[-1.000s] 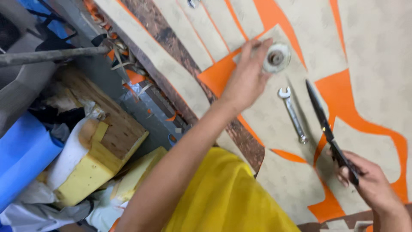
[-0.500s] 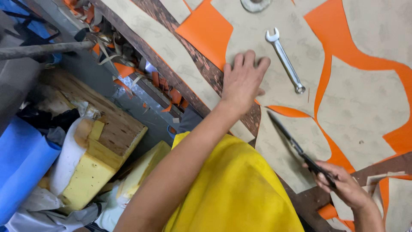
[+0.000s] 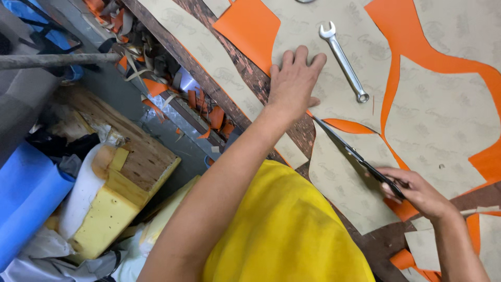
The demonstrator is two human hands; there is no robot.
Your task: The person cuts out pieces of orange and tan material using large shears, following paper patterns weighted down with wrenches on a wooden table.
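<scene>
My left hand [image 3: 293, 83] lies flat, fingers spread, pressing on a tan paper pattern [image 3: 308, 36] near the left edge of the bench [image 3: 250, 78]. The pattern rests on an orange sheet [image 3: 249, 27] that shows between the tan pieces. My right hand [image 3: 415, 192] is closed around the handles of a pair of dark scissors [image 3: 355, 154], toward the near edge of the bench. The blades point up and left, and their tip comes just beside my left hand, at the seam where orange shows between two tan pieces. A silver wrench [image 3: 343, 60] lies on the pattern just right of my left hand, apart from it. Down off the bench's left edge sit a yellow foam block [image 3: 102, 219], a blue roll [image 3: 26, 209] and orange scraps [image 3: 206, 112].
</scene>
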